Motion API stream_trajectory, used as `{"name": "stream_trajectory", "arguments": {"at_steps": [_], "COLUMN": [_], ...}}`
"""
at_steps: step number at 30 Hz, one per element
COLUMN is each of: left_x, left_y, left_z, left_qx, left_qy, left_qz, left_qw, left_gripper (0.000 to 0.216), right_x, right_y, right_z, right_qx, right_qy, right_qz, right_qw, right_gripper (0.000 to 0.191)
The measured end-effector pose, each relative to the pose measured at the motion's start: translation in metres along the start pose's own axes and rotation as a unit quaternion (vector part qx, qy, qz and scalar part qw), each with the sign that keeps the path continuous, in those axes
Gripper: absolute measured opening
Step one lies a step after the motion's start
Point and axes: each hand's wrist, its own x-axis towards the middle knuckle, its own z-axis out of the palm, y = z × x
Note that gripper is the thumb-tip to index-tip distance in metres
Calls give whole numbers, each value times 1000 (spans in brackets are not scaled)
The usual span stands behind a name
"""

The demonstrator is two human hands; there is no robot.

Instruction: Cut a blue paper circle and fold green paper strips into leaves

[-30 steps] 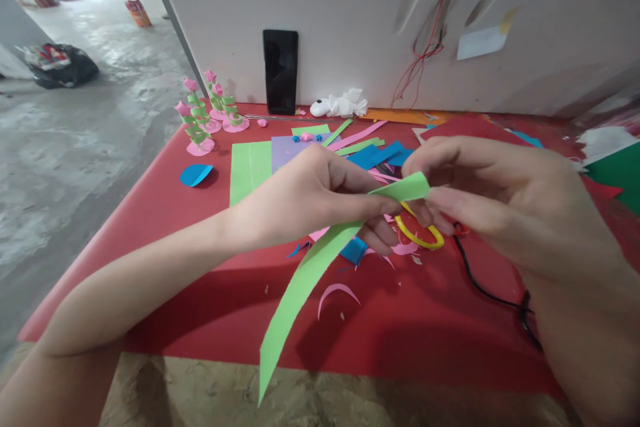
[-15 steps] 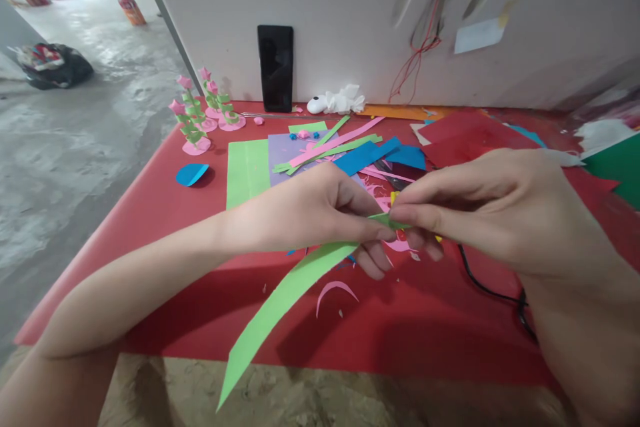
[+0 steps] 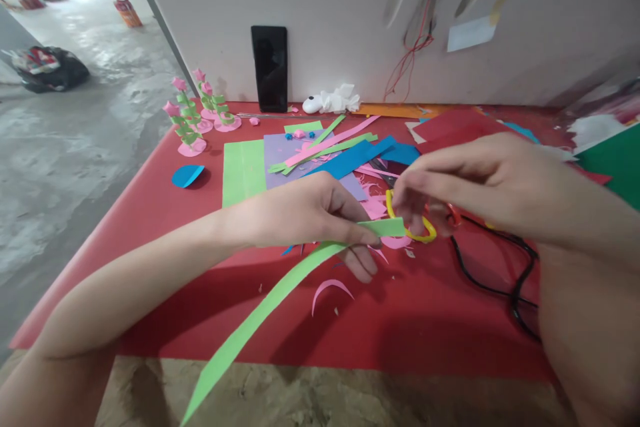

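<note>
A long light-green paper strip [image 3: 260,310] is pinched between the thumb and fingers of my left hand [image 3: 325,213]. Its short end sticks out past the thumb, and the long end curves down toward the lower left. My right hand [image 3: 465,187] hovers just right of the short end, apart from it, fingers loosely bent and holding nothing visible. Below those fingers lie scissors with a yellow handle loop [image 3: 427,232], partly hidden by the hand. Pink paper scraps [image 3: 333,285] lie on the red-covered table [image 3: 240,320] under my hands.
Behind my hands are blue paper strips [image 3: 345,159], a purple sheet [image 3: 280,153] and a green sheet [image 3: 243,173]. Pink paper flowers [image 3: 187,113] stand at the back left, near a phone [image 3: 270,70] leaning on the wall. A black cable [image 3: 480,285] runs at right.
My right hand has let go of the strip's short end and moved slightly away, fingers loosening. That end now shows flat, and more of the yellow scissor handle is visible.
</note>
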Motion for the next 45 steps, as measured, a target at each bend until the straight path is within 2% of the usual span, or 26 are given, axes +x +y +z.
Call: {"name": "stream_trajectory", "arguments": {"at_steps": [3,6,9,14,19,23,28,34,41,45], "left_x": [1,1,-1,-3,-3,-6,-3,-1,-6,-4], "left_y": [0,0,2,5,-1,-11,-27,-38,-34,-36], "left_z": [2,2,5,8,2,-2,3,7,14,14], "left_qx": [3,15,17,-43,-33,-44,-64,29,-118,-130], "left_qy": [1,3,-11,-37,-41,-44,-34,1,-61,-70], "left_qz": [-6,-18,-26,-31,-37,-64,-78,-73,-112,-121], "left_qw": [1000,1000,999,998,998,996,994,997,985,982], "left_gripper": [19,16,17,17,12,17,17,21,19,18], "right_x": [3,4,3,4,7,2,-15,-30,-33,-33], "right_y": [-5,-5,-4,-7,-1,11,15,15,26,28], "right_z": [12,20,22,21,23,25,43,62,59,58], "right_qx": [-57,-75,-49,32,72,75,55,91,178,166], "right_qy": [-86,-127,-157,-150,-113,-68,-144,-115,-143,-175], "right_qz": [3,-12,-16,7,64,53,32,68,101,89], "right_qw": [995,989,986,988,989,993,988,987,969,966], "right_gripper": [45,45,44,44,53,54,45,48,47,42]}}
